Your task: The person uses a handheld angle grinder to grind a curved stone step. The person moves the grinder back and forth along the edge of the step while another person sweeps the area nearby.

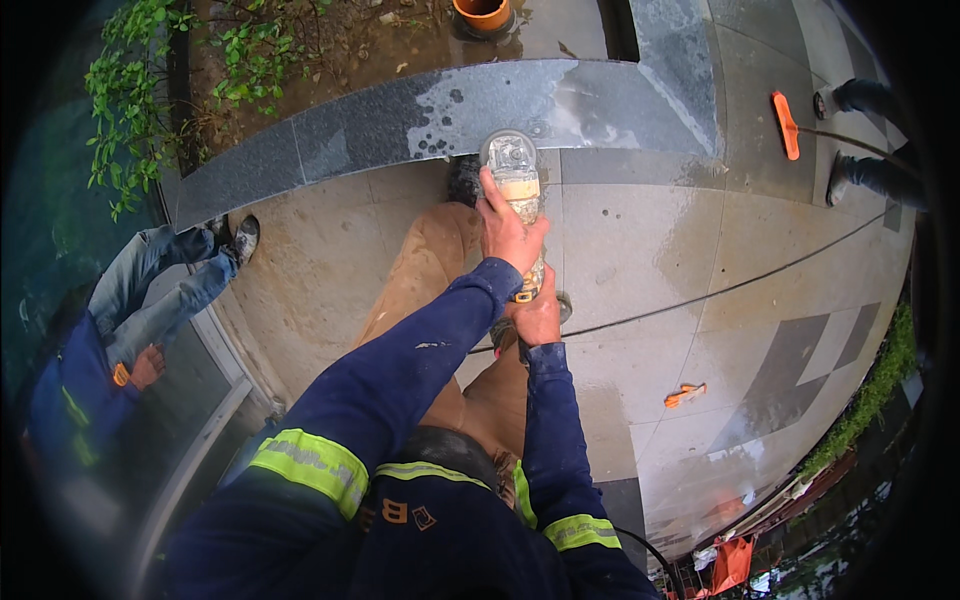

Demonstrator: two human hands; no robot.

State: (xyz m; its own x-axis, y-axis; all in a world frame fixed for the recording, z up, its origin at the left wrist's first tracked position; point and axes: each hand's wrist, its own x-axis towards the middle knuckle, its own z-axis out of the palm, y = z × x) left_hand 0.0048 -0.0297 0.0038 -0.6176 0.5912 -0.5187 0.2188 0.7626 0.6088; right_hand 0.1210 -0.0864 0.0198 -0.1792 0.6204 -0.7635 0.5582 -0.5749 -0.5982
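An angle grinder (519, 188) caked with pale dust is held in both my hands, its long body pointing away from me. My left hand (512, 235) wraps round the body behind the head. Further back, my right hand (538, 312) grips the rear end. The grinder's round head lies over the near edge of a grey stone ledge (370, 115), which is partly wet and dusted white. The disc's underside is hidden, so I cannot tell whether it touches the stone. From the rear, a black cable (700, 313) runs off to the right across the tiles.
At left stands a person (150, 290) in jeans beside a glass panel. Another person's legs (870, 140) are at right, near an orange squeegee (787, 125). An orange glove (685, 395) lies on the tiled floor. Beyond the ledge are an orange pipe (483, 14) and a leafy shrub (255, 65).
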